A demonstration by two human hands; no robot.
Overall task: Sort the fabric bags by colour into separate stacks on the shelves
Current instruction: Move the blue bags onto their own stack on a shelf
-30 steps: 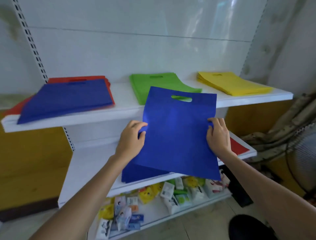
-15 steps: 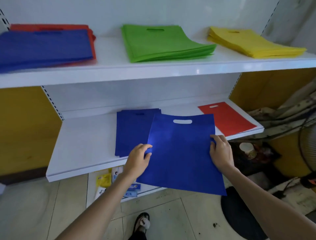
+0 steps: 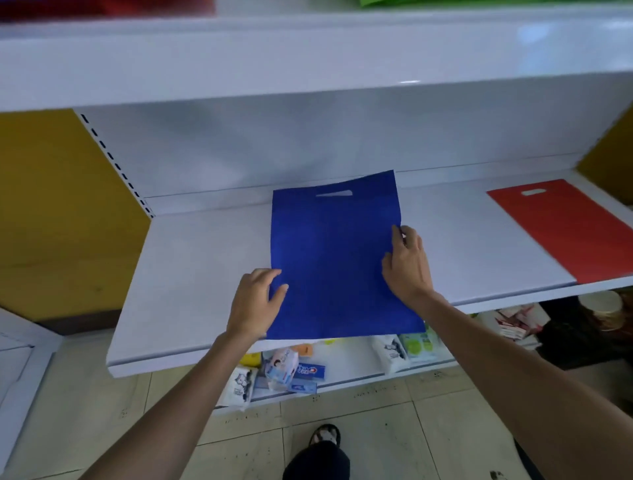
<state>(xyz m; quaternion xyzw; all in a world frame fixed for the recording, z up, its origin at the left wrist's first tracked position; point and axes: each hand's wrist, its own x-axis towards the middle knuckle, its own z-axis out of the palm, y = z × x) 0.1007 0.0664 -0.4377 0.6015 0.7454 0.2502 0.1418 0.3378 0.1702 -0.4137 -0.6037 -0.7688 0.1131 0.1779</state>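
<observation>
A blue fabric bag (image 3: pixel 334 253) with a cut-out handle lies over the middle of the white lower shelf (image 3: pixel 202 274), its near edge overhanging the shelf front. It covers the blue stack seen earlier. My left hand (image 3: pixel 255 303) pinches the bag's left edge near the front. My right hand (image 3: pixel 407 262) grips its right edge, thumb on top. A single red bag (image 3: pixel 568 229) lies flat at the right end of the same shelf. Slivers of red (image 3: pixel 102 7) and green (image 3: pixel 383 2) bags show on the upper shelf.
The upper shelf's white front edge (image 3: pixel 308 58) runs across the top of the view. Below the lower shelf a bottom shelf holds several small packets (image 3: pixel 284 370). A yellow wall panel (image 3: pixel 61 212) stands at the left. My foot (image 3: pixel 325 437) is on the tiled floor.
The view has dropped toward the lower shelf. Both hands have carried the blue bag forward and to the left, so it now lies over the blue stack.
</observation>
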